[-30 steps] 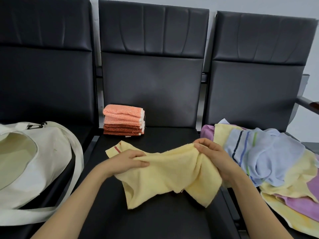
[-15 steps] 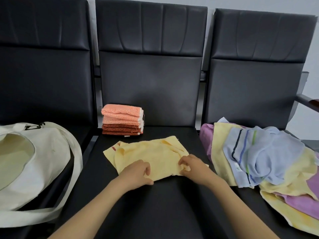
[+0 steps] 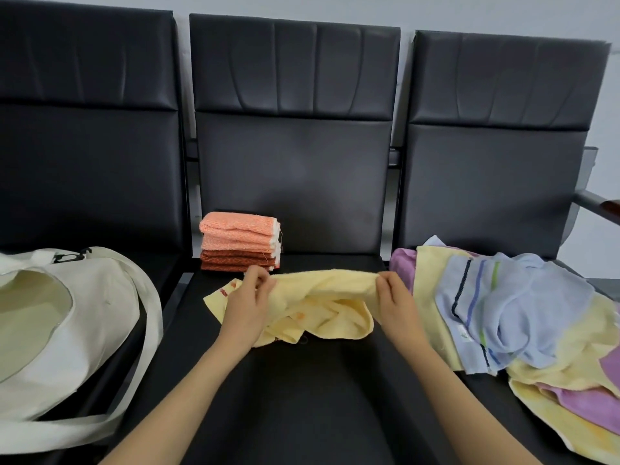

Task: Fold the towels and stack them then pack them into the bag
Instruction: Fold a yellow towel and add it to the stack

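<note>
A pale yellow towel (image 3: 322,307) lies half lifted on the middle black seat. My left hand (image 3: 246,303) pinches its upper edge at the left, and my right hand (image 3: 394,297) pinches the same edge at the right, so the edge is stretched between them. Behind, against the seat back, stands a stack of folded orange towels (image 3: 240,241). On the left seat a cream canvas bag (image 3: 60,323) lies with its mouth open. Loose blue, yellow and purple towels (image 3: 523,317) are heaped on the right seat.
Three black padded seats stand in a row with tall backs (image 3: 295,135). The bag's long strap (image 3: 147,330) loops over onto the gap beside the middle seat. A metal armrest (image 3: 597,204) sticks out at the far right.
Half a second ago both hands pressed the yellow towel flat at its near edge. Now they have moved to its far edge and lifted it, and the towel is bunched up.
</note>
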`<act>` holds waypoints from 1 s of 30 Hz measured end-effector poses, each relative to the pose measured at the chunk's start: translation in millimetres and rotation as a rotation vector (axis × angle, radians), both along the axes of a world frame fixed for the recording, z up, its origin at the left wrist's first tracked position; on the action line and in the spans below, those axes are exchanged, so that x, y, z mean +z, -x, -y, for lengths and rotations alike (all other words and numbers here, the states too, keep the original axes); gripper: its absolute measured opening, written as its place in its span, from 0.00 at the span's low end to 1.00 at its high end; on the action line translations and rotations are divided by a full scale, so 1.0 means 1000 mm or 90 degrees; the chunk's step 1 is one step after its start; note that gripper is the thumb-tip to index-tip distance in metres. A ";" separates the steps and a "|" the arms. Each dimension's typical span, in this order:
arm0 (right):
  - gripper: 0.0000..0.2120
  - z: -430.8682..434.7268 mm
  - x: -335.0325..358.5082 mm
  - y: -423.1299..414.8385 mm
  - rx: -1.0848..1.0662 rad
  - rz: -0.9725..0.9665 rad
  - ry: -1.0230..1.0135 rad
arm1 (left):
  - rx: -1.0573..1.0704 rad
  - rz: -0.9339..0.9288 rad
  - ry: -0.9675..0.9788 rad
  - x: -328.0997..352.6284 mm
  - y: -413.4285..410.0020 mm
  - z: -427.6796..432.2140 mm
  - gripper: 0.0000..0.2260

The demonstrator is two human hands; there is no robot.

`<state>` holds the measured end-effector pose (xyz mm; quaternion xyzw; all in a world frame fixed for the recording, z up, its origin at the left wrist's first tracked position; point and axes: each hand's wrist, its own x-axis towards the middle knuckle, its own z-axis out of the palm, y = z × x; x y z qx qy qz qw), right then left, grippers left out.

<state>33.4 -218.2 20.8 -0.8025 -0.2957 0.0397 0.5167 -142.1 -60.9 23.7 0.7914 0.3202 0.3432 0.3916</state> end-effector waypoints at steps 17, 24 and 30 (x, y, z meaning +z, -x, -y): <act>0.23 0.006 -0.031 0.005 0.362 0.065 0.531 | -0.346 -0.598 0.002 -0.031 0.016 -0.012 0.26; 0.02 0.005 -0.017 0.009 0.286 -0.080 0.243 | -0.267 -0.514 -0.064 -0.029 0.011 -0.015 0.09; 0.07 0.004 -0.005 0.011 0.266 -0.229 0.065 | -0.154 -0.169 0.169 -0.005 0.001 -0.004 0.07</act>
